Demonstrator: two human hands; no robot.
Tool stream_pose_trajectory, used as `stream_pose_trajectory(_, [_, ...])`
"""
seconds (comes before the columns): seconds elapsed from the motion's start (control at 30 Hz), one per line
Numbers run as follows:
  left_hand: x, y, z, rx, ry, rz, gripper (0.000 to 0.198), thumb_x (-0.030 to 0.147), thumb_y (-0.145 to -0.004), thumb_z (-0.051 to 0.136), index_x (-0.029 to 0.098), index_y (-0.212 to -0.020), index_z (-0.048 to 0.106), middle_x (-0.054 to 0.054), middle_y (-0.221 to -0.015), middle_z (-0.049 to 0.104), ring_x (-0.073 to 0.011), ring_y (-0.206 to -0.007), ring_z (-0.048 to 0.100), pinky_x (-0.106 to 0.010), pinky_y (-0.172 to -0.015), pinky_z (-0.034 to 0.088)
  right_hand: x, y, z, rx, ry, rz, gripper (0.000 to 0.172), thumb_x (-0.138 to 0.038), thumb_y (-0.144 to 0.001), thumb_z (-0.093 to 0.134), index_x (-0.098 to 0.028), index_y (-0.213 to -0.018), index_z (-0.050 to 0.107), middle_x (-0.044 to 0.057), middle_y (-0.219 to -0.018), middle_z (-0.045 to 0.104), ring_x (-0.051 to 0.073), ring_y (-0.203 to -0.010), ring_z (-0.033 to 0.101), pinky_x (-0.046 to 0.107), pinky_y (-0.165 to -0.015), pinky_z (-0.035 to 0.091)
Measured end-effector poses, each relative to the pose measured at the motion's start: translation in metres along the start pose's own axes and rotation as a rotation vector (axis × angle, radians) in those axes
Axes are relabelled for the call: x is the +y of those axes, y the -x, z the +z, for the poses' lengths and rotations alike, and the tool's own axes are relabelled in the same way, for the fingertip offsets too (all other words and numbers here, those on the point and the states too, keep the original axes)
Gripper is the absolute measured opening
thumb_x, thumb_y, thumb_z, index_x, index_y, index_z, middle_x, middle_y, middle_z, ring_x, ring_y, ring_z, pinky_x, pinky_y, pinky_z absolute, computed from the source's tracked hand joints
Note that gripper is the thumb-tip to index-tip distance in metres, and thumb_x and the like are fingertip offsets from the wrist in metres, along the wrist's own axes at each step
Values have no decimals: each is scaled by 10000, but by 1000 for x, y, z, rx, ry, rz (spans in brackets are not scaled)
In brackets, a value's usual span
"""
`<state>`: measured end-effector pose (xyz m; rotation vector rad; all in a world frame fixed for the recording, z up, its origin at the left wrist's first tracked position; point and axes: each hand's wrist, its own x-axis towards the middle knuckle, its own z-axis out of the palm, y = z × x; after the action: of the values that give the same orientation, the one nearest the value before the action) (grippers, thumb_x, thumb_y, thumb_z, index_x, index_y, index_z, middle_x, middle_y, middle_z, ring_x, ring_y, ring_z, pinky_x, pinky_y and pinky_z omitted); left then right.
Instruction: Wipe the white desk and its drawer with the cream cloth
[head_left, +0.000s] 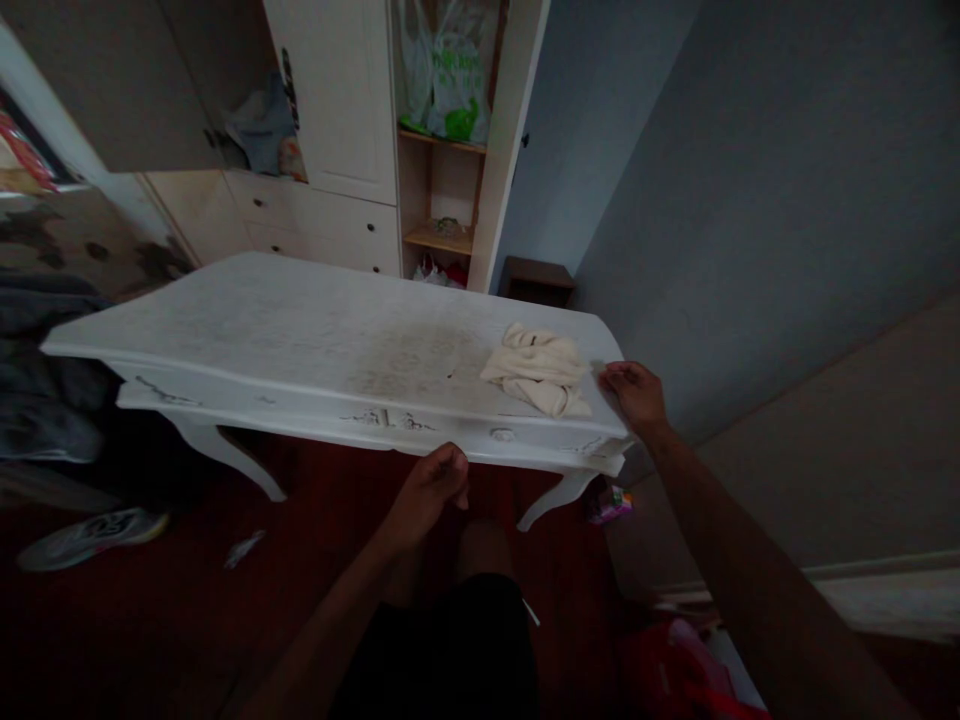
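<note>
A cream-coloured crumpled cloth (538,365) lies towards the right end of a white desk (315,310) with carved trim. My right hand (636,393) is at the desk's right edge, just beside the cloth but apart from it. Its fingers are pinched together, and what may be between them is too small to tell. In front of the desk's drawer front hangs my left hand (433,487), its fingers curled in a loose fist with nothing seen in it. Dark smudges mark the desktop left of the cloth.
Behind the desk stands a white wardrobe (349,100) with an open shelf section holding plastic bags (459,80). A shoe (94,538) lies on the floor at left. A small purple box (611,505) sits by the right desk leg, and a grey wall closes the right side.
</note>
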<state>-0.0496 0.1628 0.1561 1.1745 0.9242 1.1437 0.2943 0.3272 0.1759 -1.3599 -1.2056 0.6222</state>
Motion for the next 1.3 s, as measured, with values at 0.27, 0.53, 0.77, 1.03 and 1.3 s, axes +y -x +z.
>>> stream_pose_trajectory(0.27, [66, -29, -27, 115, -376, 166, 411, 468, -836, 612, 197, -528, 582, 7, -581, 576, -124, -577, 505, -253, -595, 400, -4, 2, -1, -1, 46, 6, 336, -489, -629, 779, -219, -792, 666, 19, -729, 720, 182, -693, 672, 398, -770, 564])
stream_pose_trajectory(0.53, [98, -98, -11, 71, -346, 297, 573, 328, -583, 855, 220, -1104, 643, -86, -1195, 633, -237, -1046, 610, -327, -825, 504, 0, 0, 1, 1, 10, 19, 403, -543, -594, 794, -213, -787, 667, 31, -718, 723, 192, -673, 670, 403, -752, 566])
stream_pose_trajectory(0.77, [94, -161, 42, 81, -178, 230, 622, 265, -553, 889, 180, -1122, 652, -140, -1318, 595, -328, -1350, 436, -378, -1099, 346, 0, -2, 1, 10, 1, 26, 313, -481, -621, 770, -226, -766, 662, 8, -677, 704, 180, -634, 655, 395, -732, 561])
stream_pose_trajectory(1.03, [60, -209, 78, 66, -362, 55, 666, 185, -291, 925, 189, -898, 652, -174, -1240, 653, -428, -1344, 418, -438, -1109, 322, 6, -9, 3, 36, -11, 21, 323, -502, -617, 755, -223, -738, 647, 1, -638, 694, 165, -582, 635, 370, -670, 565])
stream_pose_trajectory(1.3, [56, -172, 59, 50, -536, 378, 486, 114, -575, 726, 226, -1046, 685, -46, -997, 710, -271, -974, 631, -346, -982, 441, 5, -7, 3, 41, -51, 43, 317, -477, -603, 774, -215, -736, 656, 7, -637, 685, 162, -585, 634, 360, -664, 559])
